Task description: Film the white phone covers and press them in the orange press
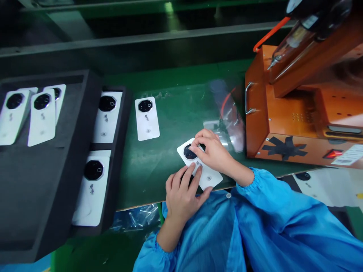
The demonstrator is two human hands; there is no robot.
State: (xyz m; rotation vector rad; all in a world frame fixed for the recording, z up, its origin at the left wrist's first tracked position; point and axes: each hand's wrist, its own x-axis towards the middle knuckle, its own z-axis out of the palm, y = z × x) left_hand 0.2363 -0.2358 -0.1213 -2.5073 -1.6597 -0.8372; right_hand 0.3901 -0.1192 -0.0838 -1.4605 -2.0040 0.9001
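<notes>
Green-topped bench fills the mid of the view, w/ a grey rail across the dark far side. My phone back cover, white w/ a blk octagonal camera module, lies at the near edge of the bench, tilted so its module end points far-left; dark script & a small emblem run down it.

My left grip is on the near-left side of it: fingers spread & laid on the cover, thumb at its near end, not closed round it. My right grip comes in from the right, thumb & forefinger drawn together at the module's edge; can't tell if there's anything thin btwn them. Blue sleeves on both arms, elastic cuffs.

Far-left of my hands, a loose cover lies flat, module end far, well apart from mine. At left, a blk foam tray w/ several covers overlapping at its far end; just right of it, a slotted foam holder w/ covers in both visible slots, one far, one nr.

Right: orange machine w/ metal handle, blk tape strips in a star & red switch. Clear plastic lies btwn it & my right grip, some of it blurry.
</notes>
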